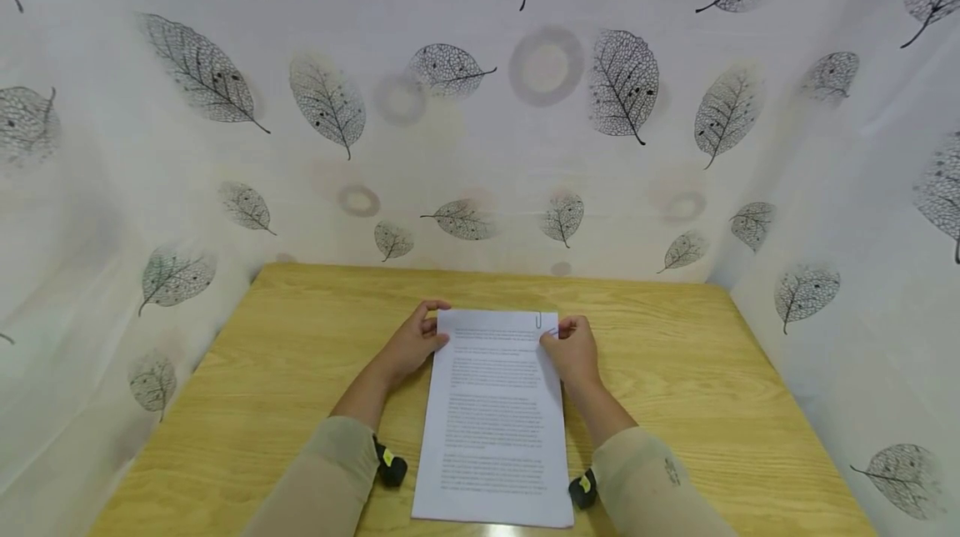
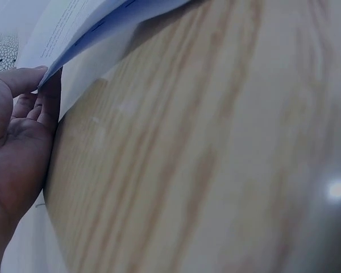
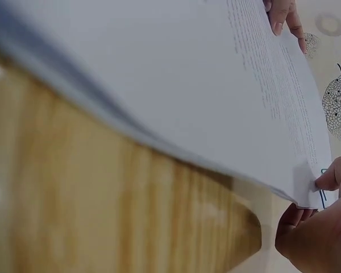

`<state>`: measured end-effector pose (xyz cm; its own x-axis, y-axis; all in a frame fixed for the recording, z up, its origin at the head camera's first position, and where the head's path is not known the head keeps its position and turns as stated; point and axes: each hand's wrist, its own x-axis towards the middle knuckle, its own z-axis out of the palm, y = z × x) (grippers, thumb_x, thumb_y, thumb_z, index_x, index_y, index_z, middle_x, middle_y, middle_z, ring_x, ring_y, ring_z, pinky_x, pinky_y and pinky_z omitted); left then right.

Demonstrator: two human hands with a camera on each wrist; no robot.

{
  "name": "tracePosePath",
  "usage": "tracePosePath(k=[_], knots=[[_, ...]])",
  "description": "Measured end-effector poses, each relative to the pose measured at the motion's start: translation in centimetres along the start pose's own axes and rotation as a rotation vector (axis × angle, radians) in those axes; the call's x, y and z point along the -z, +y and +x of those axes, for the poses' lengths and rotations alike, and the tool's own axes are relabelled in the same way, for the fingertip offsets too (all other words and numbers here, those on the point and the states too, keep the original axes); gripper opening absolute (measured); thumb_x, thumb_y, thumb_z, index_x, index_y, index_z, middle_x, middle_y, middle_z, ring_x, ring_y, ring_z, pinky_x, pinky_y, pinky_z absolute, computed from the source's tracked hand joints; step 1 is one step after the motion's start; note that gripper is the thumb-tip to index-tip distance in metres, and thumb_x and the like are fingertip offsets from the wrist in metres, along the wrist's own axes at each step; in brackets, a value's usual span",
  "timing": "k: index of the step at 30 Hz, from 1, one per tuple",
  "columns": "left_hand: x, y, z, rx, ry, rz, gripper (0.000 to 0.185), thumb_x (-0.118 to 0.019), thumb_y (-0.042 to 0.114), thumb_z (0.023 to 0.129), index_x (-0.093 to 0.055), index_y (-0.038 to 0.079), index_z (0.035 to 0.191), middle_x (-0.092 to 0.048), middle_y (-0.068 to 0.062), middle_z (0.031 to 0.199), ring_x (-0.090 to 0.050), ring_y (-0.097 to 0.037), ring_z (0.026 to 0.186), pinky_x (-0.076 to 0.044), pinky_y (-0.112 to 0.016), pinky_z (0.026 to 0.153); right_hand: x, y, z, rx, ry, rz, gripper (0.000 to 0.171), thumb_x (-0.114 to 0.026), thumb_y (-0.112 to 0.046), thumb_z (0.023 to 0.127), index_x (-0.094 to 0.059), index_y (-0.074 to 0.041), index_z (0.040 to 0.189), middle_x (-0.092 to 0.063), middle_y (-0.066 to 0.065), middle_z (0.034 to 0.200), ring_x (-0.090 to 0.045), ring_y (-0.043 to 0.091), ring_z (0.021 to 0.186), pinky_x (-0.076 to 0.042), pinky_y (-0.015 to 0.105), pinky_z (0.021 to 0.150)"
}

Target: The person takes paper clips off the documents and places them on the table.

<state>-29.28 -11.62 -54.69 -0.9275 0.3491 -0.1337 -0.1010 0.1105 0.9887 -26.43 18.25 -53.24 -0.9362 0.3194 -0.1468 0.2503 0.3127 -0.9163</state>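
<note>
A stack of printed paper [image 1: 491, 420] stands between both hands with its upper end lifted off the table, as the wrist views show. My left hand [image 1: 411, 345] pinches its left edge near the top, thumb on the printed face and fingers behind. On the right edge, near the top corner, my right hand [image 1: 577, 353] pinches the sheets the same way. A paper clip [image 1: 537, 320] sits on the top edge near that corner. Beside the right thumb is a second, bluish clip [image 1: 553, 331], partly covered. In the right wrist view the thumb [image 3: 332, 173] overlaps a clip.
The wooden table [image 1: 675, 370] extends to both sides of the paper. Behind it and at the sides hangs a white curtain [image 1: 480, 153] with leaf prints. Black wrist cameras [image 1: 391, 467] are strapped below the sleeves.
</note>
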Motion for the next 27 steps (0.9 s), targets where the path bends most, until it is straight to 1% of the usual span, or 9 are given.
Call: tracePosePath(k=[3, 7, 10, 16, 22, 27], knots=[[0.0, -0.1, 0.0, -0.005, -0.006, 0.000, 0.051, -0.054, -0.004, 0.109, -0.044, 0.017, 0.155, -0.063, -0.027, 0.147, -0.068, -0.022, 0.116, -0.055, -0.029, 0.093, 0.1, -0.1, -0.2, -0.007, -0.001, -0.015, 0.033, -0.071, -0.008, 0.094, -0.050, -0.005, 0.119, -0.055, 0.012, 0.112, -0.054, 0.024, 0.098, -0.047, 0.030, 0.080], [0.0, -0.3, 0.1, -0.011, -0.006, 0.006, 0.051, -0.054, -0.005, 0.109, -0.044, 0.016, 0.155, -0.063, -0.028, 0.148, -0.068, -0.023, 0.118, -0.055, -0.028, 0.094, 0.5, -0.4, -0.4, -0.008, 0.024, -0.078, 0.033, -0.071, -0.011, 0.092, -0.053, -0.004, 0.119, -0.059, 0.013, 0.111, -0.057, 0.026, 0.098, -0.047, 0.029, 0.078], [0.0, -0.4, 0.2, -0.013, -0.001, 0.014, 0.051, -0.054, -0.005, 0.109, -0.045, 0.017, 0.154, -0.063, -0.027, 0.148, -0.068, -0.023, 0.119, -0.055, -0.028, 0.094, 0.8, -0.6, -0.5, -0.017, 0.037, -0.106, 0.034, -0.070, -0.013, 0.091, -0.056, -0.003, 0.120, -0.063, 0.015, 0.115, -0.061, 0.027, 0.102, -0.049, 0.029, 0.080], [0.2, -0.4, 0.2, -0.013, 0.015, 0.021, 0.051, -0.055, -0.005, 0.109, -0.046, 0.019, 0.153, -0.064, -0.026, 0.148, -0.069, -0.024, 0.118, -0.056, -0.028, 0.094, 1.1, -0.5, -0.2, -0.035, -0.010, -0.078, 0.036, -0.070, -0.012, 0.095, -0.055, -0.004, 0.127, -0.063, 0.015, 0.125, -0.062, 0.028, 0.112, -0.052, 0.028, 0.085], [0.1, -0.2, 0.2, -0.016, 0.010, 0.015, 0.051, -0.055, -0.005, 0.109, -0.046, 0.019, 0.153, -0.064, -0.026, 0.147, -0.069, -0.023, 0.115, -0.056, -0.028, 0.093, 1.4, -0.5, 0.1, -0.031, -0.015, -0.057, 0.036, -0.069, -0.010, 0.095, -0.054, -0.003, 0.127, -0.062, 0.016, 0.124, -0.061, 0.029, 0.112, -0.052, 0.028, 0.085], [0.0, -0.3, 0.2, -0.024, 0.010, 0.026, 0.051, -0.055, -0.005, 0.109, -0.044, 0.016, 0.154, -0.063, -0.028, 0.147, -0.070, -0.021, 0.113, -0.056, -0.027, 0.091, 1.9, -0.9, -0.1, -0.020, -0.015, -0.050, 0.035, -0.068, -0.010, 0.098, -0.054, -0.001, 0.129, -0.063, 0.017, 0.123, -0.062, 0.028, 0.111, -0.052, 0.022, 0.081]])
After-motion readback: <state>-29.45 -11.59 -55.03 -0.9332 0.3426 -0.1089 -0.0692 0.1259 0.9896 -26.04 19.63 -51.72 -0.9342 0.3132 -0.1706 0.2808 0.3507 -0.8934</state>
